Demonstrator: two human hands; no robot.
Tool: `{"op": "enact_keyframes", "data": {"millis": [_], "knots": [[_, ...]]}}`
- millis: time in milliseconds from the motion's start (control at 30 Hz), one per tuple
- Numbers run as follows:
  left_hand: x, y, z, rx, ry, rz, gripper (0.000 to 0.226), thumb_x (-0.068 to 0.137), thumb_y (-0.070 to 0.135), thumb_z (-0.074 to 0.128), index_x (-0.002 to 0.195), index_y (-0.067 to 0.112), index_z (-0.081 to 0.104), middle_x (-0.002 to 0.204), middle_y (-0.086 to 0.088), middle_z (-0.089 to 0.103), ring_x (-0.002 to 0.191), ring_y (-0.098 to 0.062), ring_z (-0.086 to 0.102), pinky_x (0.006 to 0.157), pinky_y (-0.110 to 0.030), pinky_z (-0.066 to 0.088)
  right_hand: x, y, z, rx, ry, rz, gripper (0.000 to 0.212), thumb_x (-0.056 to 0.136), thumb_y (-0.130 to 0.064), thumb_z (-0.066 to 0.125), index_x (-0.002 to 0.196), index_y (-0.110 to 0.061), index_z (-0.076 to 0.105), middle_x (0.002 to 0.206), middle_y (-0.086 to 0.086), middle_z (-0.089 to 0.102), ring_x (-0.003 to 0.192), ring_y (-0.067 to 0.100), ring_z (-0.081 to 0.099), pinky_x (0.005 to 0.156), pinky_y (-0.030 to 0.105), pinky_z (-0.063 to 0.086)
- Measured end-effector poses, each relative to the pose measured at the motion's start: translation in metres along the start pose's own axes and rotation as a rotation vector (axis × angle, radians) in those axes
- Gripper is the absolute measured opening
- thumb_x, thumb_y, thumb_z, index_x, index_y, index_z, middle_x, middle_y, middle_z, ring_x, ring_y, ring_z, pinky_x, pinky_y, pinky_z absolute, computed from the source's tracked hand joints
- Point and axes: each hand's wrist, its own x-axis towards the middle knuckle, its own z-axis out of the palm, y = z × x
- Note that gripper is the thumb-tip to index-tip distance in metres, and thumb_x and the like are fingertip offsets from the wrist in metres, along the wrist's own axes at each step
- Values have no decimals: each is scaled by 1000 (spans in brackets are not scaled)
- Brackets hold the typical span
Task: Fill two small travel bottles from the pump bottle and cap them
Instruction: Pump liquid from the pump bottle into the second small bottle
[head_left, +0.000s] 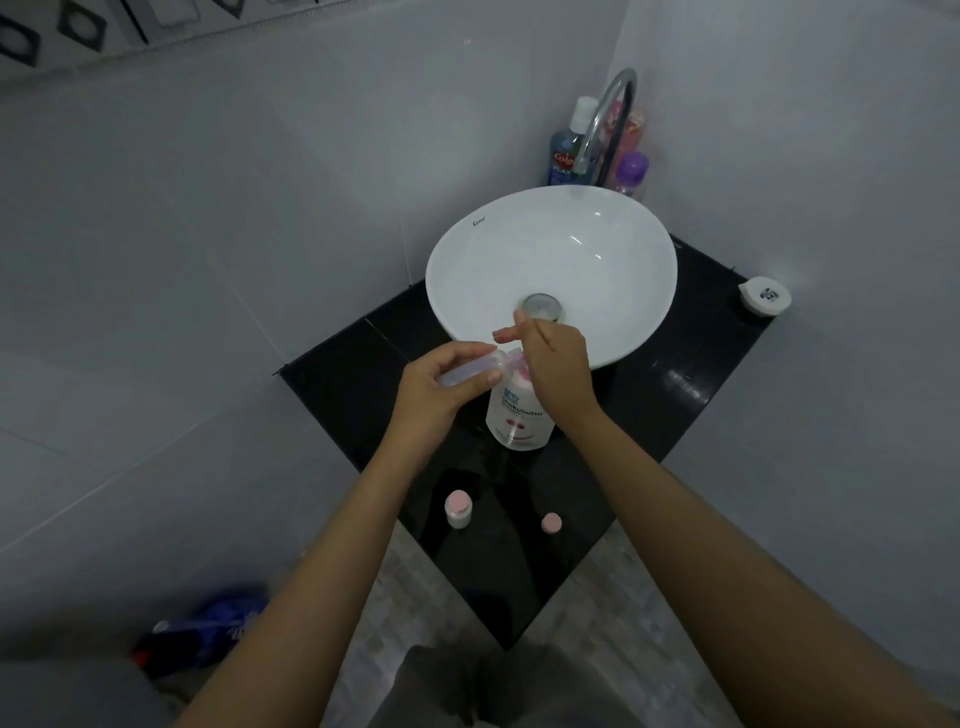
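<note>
A white pump bottle (519, 415) with a pink pump head stands on the black counter (649, 415) in front of the basin. My right hand (558, 364) lies on top of the pump head and hides most of it. My left hand (441, 384) holds a small clear travel bottle (470, 370) tilted on its side, its mouth at the pump's nozzle. A second small travel bottle (458, 509) with a pink cap on it stands nearer to me on the counter. A loose pink cap (551, 523) lies to its right.
A white bowl basin (597, 234) with a curved metal tap (608, 119) fills the back of the counter. Several bottles (566, 150) stand behind it in the corner. A small white round container (764, 296) sits at the counter's right corner. Blue items (208, 629) lie on the floor at left.
</note>
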Motion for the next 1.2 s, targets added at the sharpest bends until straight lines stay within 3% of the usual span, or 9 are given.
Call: {"op": "enact_keyframes", "data": {"millis": [200,367,567,767,900,967,1100,1200], "knots": [[-2,5,1,-37,-3,21,28,83,15,71,111,14,69,109,2,70,99,-4,65,74,-8,50,14,-15,-10,-15,-24,18,38,98,-28,47,86,-7,76,79,-4,71,67,-8,61,64,3,42],[1,5,1,-43,-11,21,27,82,18,72,110,17,69,108,5,71,99,-4,65,75,-10,51,8,-11,-6,51,52,34,40,100,-28,43,88,-6,75,85,1,72,78,4,64,79,18,48],[2,-1,4,11,-10,-7,28,81,17,73,109,18,70,104,12,70,99,3,64,74,-8,51,0,4,-1,-44,21,-79,42,99,-26,39,97,-4,74,94,10,74,82,13,65,79,25,49],[-4,4,2,-32,-16,7,28,84,13,70,112,11,69,105,9,69,94,7,64,71,-6,49,7,-1,-7,-13,-46,13,38,98,-30,44,88,-13,76,77,-13,69,73,-4,63,70,12,45],[-5,7,1,-46,-11,26,28,84,13,69,112,10,68,107,5,69,93,9,64,70,-3,47,14,-9,-11,-3,-3,-3,38,98,-30,47,84,-10,76,74,-14,69,68,-12,61,61,-1,40],[-4,6,1,-33,-11,25,28,84,16,70,112,14,69,107,8,70,95,8,63,71,-2,47,12,-7,-9,28,15,12,40,98,-30,45,85,-9,75,77,-10,71,72,-8,63,64,1,43],[-1,2,2,-23,3,4,26,84,21,70,110,21,70,108,12,70,100,6,63,73,-3,47,6,-2,-3,76,36,9,39,100,-29,43,90,-11,76,86,-3,73,83,6,66,80,24,52],[0,0,4,-11,5,-5,24,83,20,71,107,22,71,101,17,71,97,8,63,72,-3,47,2,3,0,76,44,-13,38,99,-29,43,91,-11,76,85,-5,71,83,5,64,80,26,51]]}}
